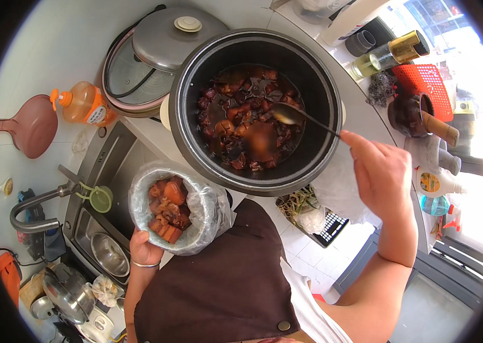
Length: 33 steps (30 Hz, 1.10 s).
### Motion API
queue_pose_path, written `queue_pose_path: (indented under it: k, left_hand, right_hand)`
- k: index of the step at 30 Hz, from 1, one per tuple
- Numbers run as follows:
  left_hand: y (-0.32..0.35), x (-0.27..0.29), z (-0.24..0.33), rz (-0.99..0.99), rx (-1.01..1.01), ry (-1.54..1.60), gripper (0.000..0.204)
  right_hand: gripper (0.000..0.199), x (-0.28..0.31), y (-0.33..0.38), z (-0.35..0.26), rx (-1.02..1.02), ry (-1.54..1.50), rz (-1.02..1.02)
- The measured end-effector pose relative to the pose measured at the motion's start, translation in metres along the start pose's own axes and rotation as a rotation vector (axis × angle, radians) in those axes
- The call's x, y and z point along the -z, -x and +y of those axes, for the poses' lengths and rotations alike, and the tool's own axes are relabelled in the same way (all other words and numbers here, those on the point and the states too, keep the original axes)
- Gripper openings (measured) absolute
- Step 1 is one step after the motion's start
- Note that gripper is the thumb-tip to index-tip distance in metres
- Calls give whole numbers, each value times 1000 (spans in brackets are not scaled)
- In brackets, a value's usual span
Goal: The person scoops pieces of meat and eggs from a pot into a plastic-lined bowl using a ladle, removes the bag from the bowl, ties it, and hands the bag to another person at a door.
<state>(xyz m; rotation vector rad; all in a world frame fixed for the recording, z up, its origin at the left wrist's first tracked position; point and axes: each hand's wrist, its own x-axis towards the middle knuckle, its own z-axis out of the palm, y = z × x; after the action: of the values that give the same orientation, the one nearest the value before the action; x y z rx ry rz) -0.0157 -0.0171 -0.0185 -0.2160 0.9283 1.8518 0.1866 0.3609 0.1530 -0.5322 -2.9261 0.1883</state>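
Stew (253, 123) with dark chunks lies inside the big black pot (255, 185). Beside the pot, the person's left grip (144, 249) clamps a bag-lined bowl (198, 242) holding meat (168, 210); the right grip (379, 171) is clamped on a spoon (288, 114), its head over the stew.

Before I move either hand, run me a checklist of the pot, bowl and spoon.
1. Left grip on the plastic-lined bowl: ok, holding its near-left side.
2. Right grip on the spoon: ok, at the handle's end.
3. Pot uncovered: ok, the grey lid lies off it.
4. Spoon out of the pot: not ok, its head is inside.
5. Meat pieces within the bowl: ok.
6. Bowl supported from beneath: cannot tell, its underside is hidden.
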Motion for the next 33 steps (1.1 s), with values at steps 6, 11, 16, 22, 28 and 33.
queue_pose_path:
  k: [6, 11, 16, 22, 28, 33]
  left_hand:
    - [-1, 5, -2, -11, 18, 9, 86]
    - [0, 2, 0, -8, 17, -3, 85]
    - [1, 7, -3, 6, 9, 9, 84]
    - [1, 10, -3, 4, 15, 21, 82]
    - [1, 18, -6, -11, 39, 45, 81]
    - [2, 22, -6, 2, 48, 43, 83]
  right_hand:
    - [33, -32, 11, -15, -68, -30, -130]
    - [32, -34, 8, -6, -87, 198, -56]
    - [33, -16, 4, -4, -88, 75, 44]
    - [30, 0, 4, -9, -102, 78, 25]
    - [31, 6, -1, -13, -35, 51, 14]
    - [34, -2, -1, -13, 41, -103, -3]
